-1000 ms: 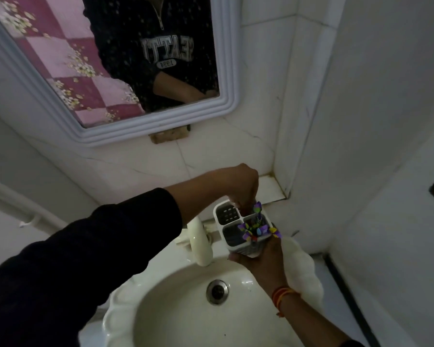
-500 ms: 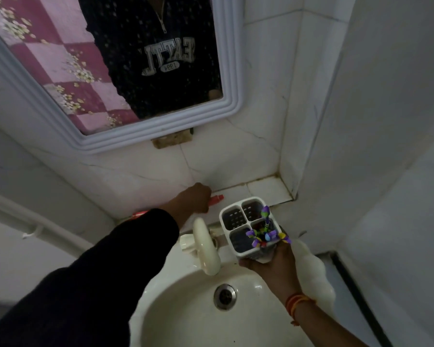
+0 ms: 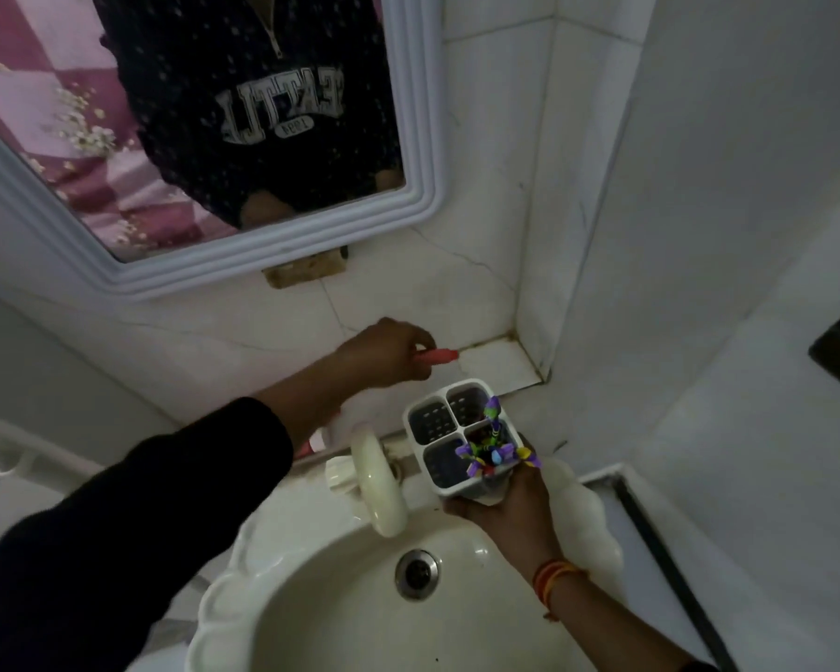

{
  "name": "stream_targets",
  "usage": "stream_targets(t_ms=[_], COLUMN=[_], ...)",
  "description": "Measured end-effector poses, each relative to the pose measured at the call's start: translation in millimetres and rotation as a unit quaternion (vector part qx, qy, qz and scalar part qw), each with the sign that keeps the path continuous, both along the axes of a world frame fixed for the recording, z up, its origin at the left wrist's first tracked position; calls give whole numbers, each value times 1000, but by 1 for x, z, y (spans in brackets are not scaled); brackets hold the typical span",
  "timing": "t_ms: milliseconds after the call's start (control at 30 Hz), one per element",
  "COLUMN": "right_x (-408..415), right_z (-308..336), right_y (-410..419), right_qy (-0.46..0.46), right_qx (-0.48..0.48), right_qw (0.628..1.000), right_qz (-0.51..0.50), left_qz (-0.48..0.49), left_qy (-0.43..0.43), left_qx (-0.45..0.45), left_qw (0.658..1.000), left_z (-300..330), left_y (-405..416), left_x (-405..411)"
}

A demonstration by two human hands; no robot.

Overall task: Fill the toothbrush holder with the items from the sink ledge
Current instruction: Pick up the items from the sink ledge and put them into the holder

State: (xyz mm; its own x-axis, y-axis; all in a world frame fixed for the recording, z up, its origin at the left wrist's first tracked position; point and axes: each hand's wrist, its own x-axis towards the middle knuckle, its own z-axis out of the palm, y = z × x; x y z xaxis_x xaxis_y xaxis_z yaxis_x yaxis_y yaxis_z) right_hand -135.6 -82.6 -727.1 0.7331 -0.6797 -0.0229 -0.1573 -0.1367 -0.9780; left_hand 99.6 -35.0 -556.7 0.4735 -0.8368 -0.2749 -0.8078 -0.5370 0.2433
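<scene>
1. Sink basin: glossy cream ceramic with a scalloped rim; round metal drain at its centre; a smooth curved cream tap arches over it.
2. Right hand cups the toothbrush holder from beneath, fingers wrapped round its base. The holder is white plastic, squarish, with four perforated compartments; the near-right one carries a purple-and-green item.
3. Change: a second ago the left hand was at the holder's top; it has since moved out to the tiled sink ledge.
4. Its fingers are curled, pinching a slim red item, likely a toothbrush.
5. Judgement: one item loaded; next pickup under way.
</scene>
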Motion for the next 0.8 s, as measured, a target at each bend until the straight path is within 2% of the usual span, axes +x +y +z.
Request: stream_targets(t_ms=[167,333,533,633,800], right_x=[-2,-1,-1,-2,-2], right_z=[0,1,3,1,2], right_y=[-1,2,2,2,3], right_qy=[-5,-9,-10,-4,-1], right_qx=[-5,10,9,12,13], right_qw=[1000,1000,1000,1000,1000], right_qz=[-2,-2,0,-2,-9], left_qz=[-67,-94,-63,-5,51], left_qy=[-26,-34,18,24,-56], left_qx=[27,73,-6,-32,38], left_qw=[997,992,998,999,996], left_z=[59,39,23,25,-14], left_y=[-15,-24,-16,-4,35], left_x=[-32,-64,-67,-44,16])
